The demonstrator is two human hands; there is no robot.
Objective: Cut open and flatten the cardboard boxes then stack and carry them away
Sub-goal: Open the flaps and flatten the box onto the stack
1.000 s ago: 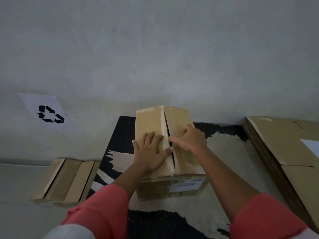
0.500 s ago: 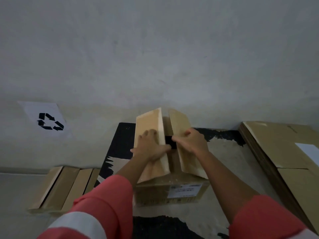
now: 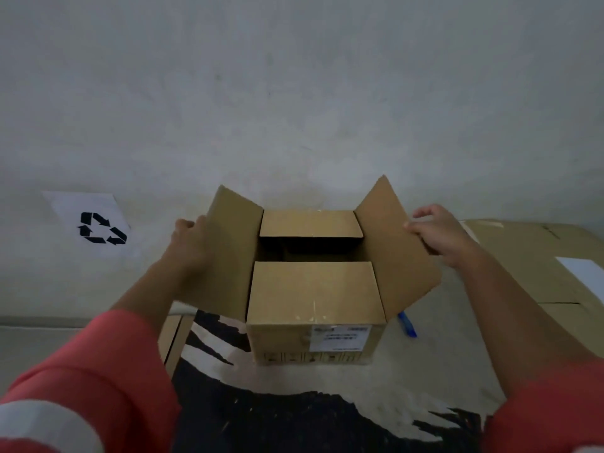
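A brown cardboard box (image 3: 313,341) with a white label on its near side stands on a black-and-white patterned table (image 3: 294,413). Its two long top flaps are spread outward. My left hand (image 3: 191,245) grips the outer edge of the left flap (image 3: 233,253). My right hand (image 3: 438,233) pinches the outer edge of the right flap (image 3: 397,246). The two short inner flaps still lie roughly flat, with a dark gap between them showing the inside.
A blue pen-like tool (image 3: 407,325) lies on the table right of the box. A large flat cardboard piece (image 3: 555,273) sits at the right. Flattened cardboard (image 3: 171,341) lies low at the left. A recycling sign (image 3: 94,227) hangs on the wall.
Both hands went from pressing on the shut top flaps to pulling them apart; the two long flaps now stand wide open and the view has come closer to the box.
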